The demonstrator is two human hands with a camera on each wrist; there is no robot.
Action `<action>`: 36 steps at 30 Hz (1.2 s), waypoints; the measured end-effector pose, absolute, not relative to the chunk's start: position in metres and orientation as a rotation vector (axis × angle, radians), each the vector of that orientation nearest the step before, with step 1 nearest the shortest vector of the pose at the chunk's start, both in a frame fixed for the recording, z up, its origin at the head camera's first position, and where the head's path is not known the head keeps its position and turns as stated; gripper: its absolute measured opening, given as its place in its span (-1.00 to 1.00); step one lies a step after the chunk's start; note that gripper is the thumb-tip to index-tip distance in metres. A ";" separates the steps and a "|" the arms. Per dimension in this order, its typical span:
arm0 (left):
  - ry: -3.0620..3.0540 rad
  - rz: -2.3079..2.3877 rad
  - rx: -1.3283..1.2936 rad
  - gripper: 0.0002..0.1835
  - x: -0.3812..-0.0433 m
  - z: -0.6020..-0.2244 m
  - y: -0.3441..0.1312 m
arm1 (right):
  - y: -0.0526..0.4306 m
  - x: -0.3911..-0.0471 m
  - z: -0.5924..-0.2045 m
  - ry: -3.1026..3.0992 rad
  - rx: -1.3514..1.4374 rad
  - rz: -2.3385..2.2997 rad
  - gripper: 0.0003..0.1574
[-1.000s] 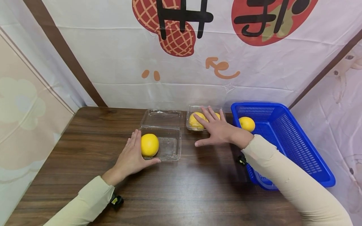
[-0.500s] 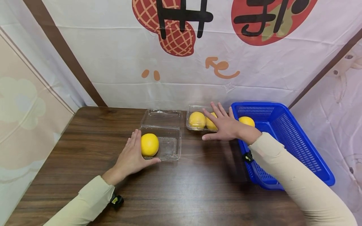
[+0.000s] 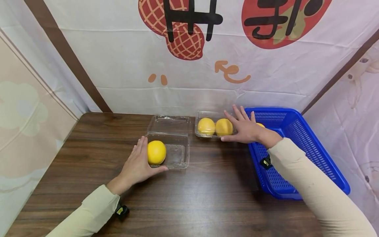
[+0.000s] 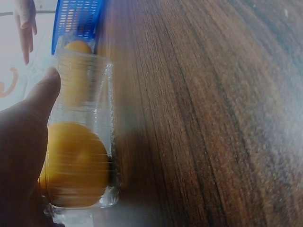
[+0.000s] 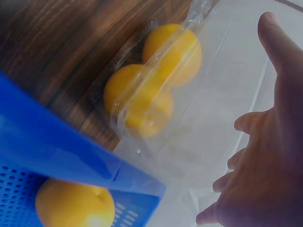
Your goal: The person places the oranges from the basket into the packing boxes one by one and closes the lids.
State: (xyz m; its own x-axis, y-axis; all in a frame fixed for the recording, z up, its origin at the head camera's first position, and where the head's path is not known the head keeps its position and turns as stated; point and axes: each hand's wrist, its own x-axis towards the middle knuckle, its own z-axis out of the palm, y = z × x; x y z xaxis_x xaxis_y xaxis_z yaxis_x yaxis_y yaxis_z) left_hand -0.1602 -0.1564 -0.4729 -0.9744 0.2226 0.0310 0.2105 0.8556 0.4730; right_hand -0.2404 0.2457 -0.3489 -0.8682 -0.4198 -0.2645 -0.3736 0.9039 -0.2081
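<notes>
My left hand rests with straight fingers along the left wall of an open clear plastic clamshell box, its thumb along the front wall. One yellow orange sits in the box's left half; the hinged lid lies back behind it. My right hand hovers with spread fingers between a second clear box and the blue basket, holding nothing. Two oranges, left and right, sit in that second box. Another orange lies in the basket, mostly hidden by my hand in the head view.
The brown wooden table carries both boxes and the basket. A printed white cloth hangs right behind the table's back edge, close to the second box. The basket's raised rim stands at the right.
My right hand has moved rightward and slightly back, from above the second box toward the basket, uncovering the two oranges. My left hand and its box have stayed put.
</notes>
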 end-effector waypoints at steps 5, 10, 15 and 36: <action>2.998 0.760 0.348 0.57 -0.161 -0.474 -0.156 | 0.253 -0.242 -0.349 2.772 -0.566 -0.211 0.34; 2.999 0.764 0.347 0.57 -0.161 -0.474 -0.156 | 0.261 -0.245 -0.349 2.766 -0.524 -0.228 0.35; 3.002 0.762 0.343 0.56 -0.160 -0.473 -0.156 | 0.268 -0.246 -0.351 2.756 -0.490 -0.244 0.34; 3.003 0.774 0.340 0.55 -0.160 -0.472 -0.155 | 0.295 -0.252 -0.358 2.768 -0.365 -0.271 0.30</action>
State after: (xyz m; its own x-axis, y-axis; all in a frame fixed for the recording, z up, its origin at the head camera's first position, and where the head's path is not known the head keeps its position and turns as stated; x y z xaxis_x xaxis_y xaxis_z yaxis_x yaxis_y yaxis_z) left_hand -0.1596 -0.1555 -0.4725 -0.9760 0.2151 0.0326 0.2041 0.8533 0.4798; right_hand -0.2519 0.2950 -0.3582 -0.9109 -0.2817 -0.3014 -0.2178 0.9489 -0.2285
